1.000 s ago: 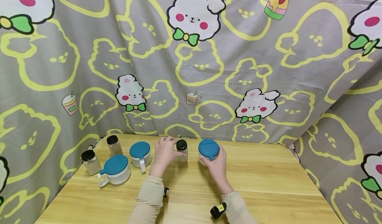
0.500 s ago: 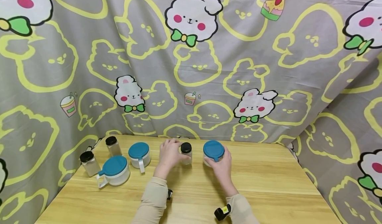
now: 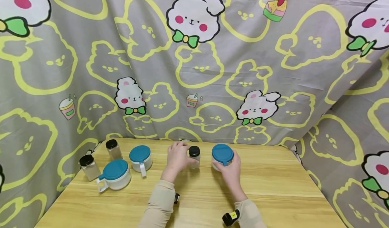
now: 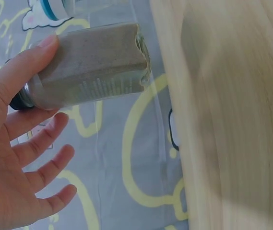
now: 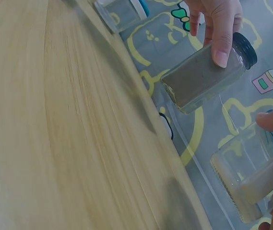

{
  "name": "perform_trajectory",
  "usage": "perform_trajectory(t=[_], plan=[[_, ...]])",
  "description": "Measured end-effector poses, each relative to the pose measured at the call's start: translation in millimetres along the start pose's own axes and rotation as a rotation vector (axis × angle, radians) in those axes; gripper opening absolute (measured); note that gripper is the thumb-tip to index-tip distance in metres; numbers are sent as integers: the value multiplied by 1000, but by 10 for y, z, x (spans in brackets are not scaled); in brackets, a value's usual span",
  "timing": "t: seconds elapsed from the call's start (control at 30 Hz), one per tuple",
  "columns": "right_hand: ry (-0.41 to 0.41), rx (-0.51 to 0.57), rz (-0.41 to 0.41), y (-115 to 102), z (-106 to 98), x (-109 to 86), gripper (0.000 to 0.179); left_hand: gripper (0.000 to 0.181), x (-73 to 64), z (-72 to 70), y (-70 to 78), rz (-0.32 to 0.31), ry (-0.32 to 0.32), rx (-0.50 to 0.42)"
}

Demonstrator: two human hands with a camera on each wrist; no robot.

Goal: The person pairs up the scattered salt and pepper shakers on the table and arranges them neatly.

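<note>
My left hand point(image 3: 179, 158) pinches a clear glass spice jar point(image 4: 95, 67) between thumb and index finger. Its other fingers spread free in the left wrist view. The jar has a black screw lid point(image 3: 194, 151) and greyish contents, and its base shows apart from the table. To its right, my right hand point(image 3: 231, 167) grips a clear seasoning pot point(image 5: 244, 163) with a blue lid point(image 3: 223, 153). That pot's base also shows off the tabletop in the right wrist view. Part of the pot is hidden behind the fingers.
On the left of the wooden table point(image 3: 273, 180) stand two blue-lidded seasoning pots with white handles, one nearer point(image 3: 120, 180) and one farther point(image 3: 143, 159). Two black-lidded jars, a front jar point(image 3: 91, 170) and a back jar point(image 3: 114, 152), stand beside them. A patterned curtain point(image 3: 170, 62) hangs behind.
Both hands have moved right and slightly toward the person, carrying the spice jar and the seasoning pot. The things at the left keep their places on the table.
</note>
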State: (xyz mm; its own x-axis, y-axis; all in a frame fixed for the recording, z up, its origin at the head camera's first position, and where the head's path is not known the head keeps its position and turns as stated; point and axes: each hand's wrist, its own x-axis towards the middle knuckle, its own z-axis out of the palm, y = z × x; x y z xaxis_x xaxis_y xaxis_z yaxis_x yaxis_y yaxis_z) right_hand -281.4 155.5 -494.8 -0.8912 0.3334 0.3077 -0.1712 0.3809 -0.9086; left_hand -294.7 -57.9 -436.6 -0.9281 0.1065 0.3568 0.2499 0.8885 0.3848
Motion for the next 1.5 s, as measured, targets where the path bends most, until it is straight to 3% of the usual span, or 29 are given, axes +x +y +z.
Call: perform_trajectory(t=[0.87, 1.5], plan=[[29, -34, 7, 97, -320, 20, 96, 68, 39, 135, 285, 64, -10, -2], [63, -87, 12, 181, -617, 40, 90, 68, 46, 267, 472, 55, -55, -46]])
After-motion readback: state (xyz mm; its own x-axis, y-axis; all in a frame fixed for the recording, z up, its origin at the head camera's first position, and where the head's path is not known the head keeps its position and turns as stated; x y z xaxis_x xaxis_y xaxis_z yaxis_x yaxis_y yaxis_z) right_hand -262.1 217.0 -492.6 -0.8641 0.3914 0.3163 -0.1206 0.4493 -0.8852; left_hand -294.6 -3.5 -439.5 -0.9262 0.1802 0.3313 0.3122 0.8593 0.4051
